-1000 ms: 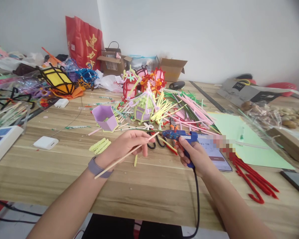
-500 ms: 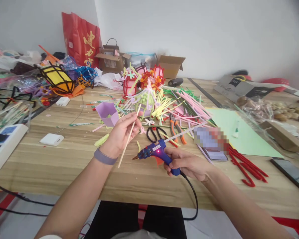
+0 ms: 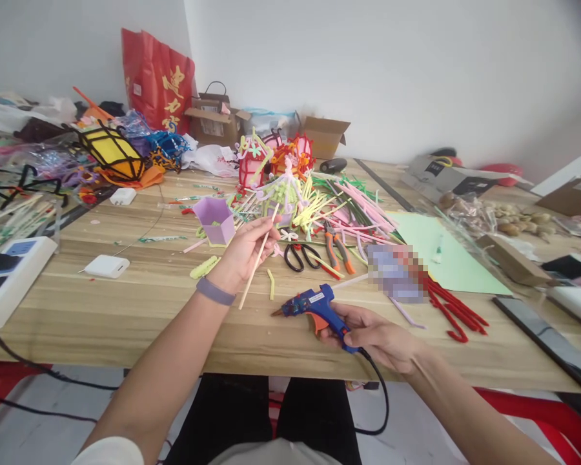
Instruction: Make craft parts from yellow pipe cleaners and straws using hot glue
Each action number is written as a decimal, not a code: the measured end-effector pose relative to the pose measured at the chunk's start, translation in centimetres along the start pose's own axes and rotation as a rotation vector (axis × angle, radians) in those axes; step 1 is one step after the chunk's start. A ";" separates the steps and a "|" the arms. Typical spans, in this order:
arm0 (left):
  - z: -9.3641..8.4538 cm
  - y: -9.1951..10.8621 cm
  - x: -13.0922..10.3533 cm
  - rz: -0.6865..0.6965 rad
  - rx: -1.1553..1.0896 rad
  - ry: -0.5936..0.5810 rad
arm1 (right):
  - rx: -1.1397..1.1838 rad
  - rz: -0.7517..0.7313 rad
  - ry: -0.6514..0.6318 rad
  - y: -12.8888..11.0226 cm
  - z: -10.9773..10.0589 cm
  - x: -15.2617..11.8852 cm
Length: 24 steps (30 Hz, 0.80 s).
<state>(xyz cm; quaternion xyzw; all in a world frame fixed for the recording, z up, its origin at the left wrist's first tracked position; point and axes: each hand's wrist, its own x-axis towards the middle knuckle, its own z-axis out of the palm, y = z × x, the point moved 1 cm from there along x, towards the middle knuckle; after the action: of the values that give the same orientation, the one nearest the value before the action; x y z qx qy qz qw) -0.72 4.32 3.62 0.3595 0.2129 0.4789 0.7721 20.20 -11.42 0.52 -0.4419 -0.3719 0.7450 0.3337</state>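
The right hand [image 3: 370,332] is closed around the handle of the blue glue gun [image 3: 314,299], with the forearm angled in from the lower right and the nozzle directed left above the near part of the tabletop [image 3: 126,310]. The left hand [image 3: 246,248], on a forearm extended forward from the lower left, grips the thin wooden stick [image 3: 252,278] between thumb and fingers, the stick slanted with its upper end to the right.

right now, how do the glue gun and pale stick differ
The glue gun is blue with an orange trigger; the pale stick is plain. The glue gun is bulky and corded, the pale stick slim. Both are held, by the right hand and left hand respectively.
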 end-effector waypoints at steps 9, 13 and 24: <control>0.1 -0.1 0.1 -0.046 0.016 0.012 | -1.035 -0.061 0.362 -1.6 1.2 -0.2; 0.0 -0.6 0.2 -0.081 0.059 0.003 | -1.425 -0.059 0.428 -3.7 0.3 0.9; 0.6 -1.8 -0.2 -0.144 0.355 -0.061 | -1.529 -0.398 0.685 -6.8 -4.6 10.7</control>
<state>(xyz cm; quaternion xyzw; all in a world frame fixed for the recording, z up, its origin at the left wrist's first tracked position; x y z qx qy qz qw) 0.67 3.36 2.63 0.4884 0.2957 0.3663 0.7348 21.36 2.01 0.41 -0.6722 -0.7210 0.0432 0.1625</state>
